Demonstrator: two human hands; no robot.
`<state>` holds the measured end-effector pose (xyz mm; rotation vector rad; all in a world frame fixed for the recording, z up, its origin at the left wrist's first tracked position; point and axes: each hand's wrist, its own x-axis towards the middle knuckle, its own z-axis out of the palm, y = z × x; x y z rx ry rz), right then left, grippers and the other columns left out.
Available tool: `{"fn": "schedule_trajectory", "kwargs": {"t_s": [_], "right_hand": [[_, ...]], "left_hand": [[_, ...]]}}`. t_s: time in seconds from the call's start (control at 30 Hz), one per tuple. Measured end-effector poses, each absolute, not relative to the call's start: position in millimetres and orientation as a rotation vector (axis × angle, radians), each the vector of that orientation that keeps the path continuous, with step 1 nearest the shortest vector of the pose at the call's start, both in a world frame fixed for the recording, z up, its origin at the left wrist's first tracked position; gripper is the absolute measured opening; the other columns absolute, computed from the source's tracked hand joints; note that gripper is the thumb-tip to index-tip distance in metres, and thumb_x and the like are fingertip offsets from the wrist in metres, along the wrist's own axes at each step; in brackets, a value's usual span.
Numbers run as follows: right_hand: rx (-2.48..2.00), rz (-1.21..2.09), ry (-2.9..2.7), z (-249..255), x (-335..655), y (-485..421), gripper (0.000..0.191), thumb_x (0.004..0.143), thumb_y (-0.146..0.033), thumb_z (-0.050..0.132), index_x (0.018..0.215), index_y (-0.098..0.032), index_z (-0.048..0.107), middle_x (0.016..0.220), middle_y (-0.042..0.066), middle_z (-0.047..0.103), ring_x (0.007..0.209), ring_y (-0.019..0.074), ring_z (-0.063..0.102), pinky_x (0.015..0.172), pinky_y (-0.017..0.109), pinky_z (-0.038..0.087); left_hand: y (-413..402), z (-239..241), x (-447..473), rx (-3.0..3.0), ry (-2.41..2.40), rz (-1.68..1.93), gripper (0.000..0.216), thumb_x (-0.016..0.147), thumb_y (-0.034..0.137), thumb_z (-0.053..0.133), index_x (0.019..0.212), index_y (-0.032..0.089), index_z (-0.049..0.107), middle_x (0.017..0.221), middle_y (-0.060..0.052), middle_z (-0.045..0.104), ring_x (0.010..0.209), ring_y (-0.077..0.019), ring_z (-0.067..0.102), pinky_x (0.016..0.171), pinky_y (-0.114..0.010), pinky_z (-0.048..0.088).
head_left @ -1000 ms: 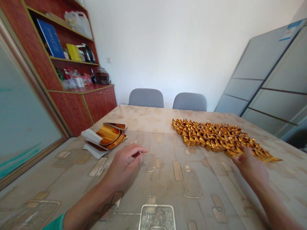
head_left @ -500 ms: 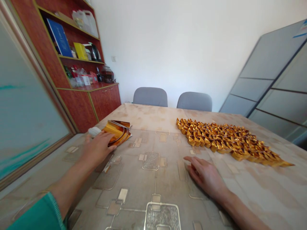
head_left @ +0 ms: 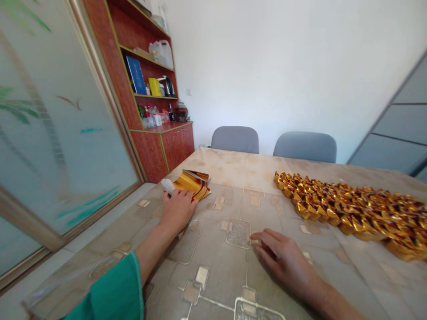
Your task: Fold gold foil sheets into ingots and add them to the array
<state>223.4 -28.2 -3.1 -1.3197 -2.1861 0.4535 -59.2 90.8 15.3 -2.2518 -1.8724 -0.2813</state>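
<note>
A stack of gold foil paper (head_left: pixel 195 183) lies on the left of the table, its sheets curling up in layers, with a white end at its left. Over its near edge my left hand (head_left: pixel 178 208) is bent, fingertips on the foil and thumb at the right; the underside of the grip is hidden. My right hand (head_left: pixel 285 258) rests low over the tablecloth right of centre, fingers loosely bent and index finger stretched out, and I see nothing held in it. Many folded gold foil ingots (head_left: pixel 347 206) stand in close rows on the right.
The patterned tablecloth (head_left: pixel 216 249) covers the table. Two grey chairs (head_left: pixel 235 138) stand at its far side, before a white wall. A red-brown cabinet (head_left: pixel 176 142) with loaded shelves is at the back left, beside a frosted glass door (head_left: pixel 83 146).
The view has turned left, so things sit further right in it. My right hand has moved left across the cloth. My left hand has drawn slightly back towards the foil's near edge.
</note>
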Motion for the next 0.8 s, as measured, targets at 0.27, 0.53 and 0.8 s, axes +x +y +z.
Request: {"fn": "schedule_trajectory", "kwargs": {"t_s": [0.27,0.53,0.8], "right_hand": [[-1.331,0.492,-2.126,-10,228,-31,0.021,0.098,-0.025,0.044,0.100,-0.020,0.065,0.089,0.006,0.066,0.079,0.0196,0.064,0.072,0.031,0.050],[-1.332,0.452,-2.127,-2,227,-34,0.021,0.097,-0.024,0.045,0.099,-0.019,0.065,0.081,0.004,0.062,0.070,0.0183,0.061,0.065,0.029,0.047],[-1.351,0.435,-2.115,5,235,-38,0.022,0.096,-0.022,0.045,0.096,-0.020,0.067,0.079,0.003,0.062,0.067,0.0176,0.060,0.062,0.027,0.045]], "left_hand": [[101,14,-67,-2.216,-1.948,-0.263,0.024,0.094,0.021,0.048,0.095,0.018,0.072,0.103,-0.013,0.073,0.104,-0.0320,0.058,0.082,-0.044,0.037],[103,14,-65,-2.171,-1.924,-0.257,0.033,0.090,0.012,0.044,0.078,0.017,0.074,0.080,-0.013,0.072,0.091,-0.0305,0.062,0.086,-0.046,0.035],[101,20,-65,-2.109,-1.890,-0.324,0.036,0.093,0.019,0.043,0.078,0.020,0.075,0.083,-0.011,0.074,0.088,-0.0291,0.063,0.091,-0.047,0.034]]}}
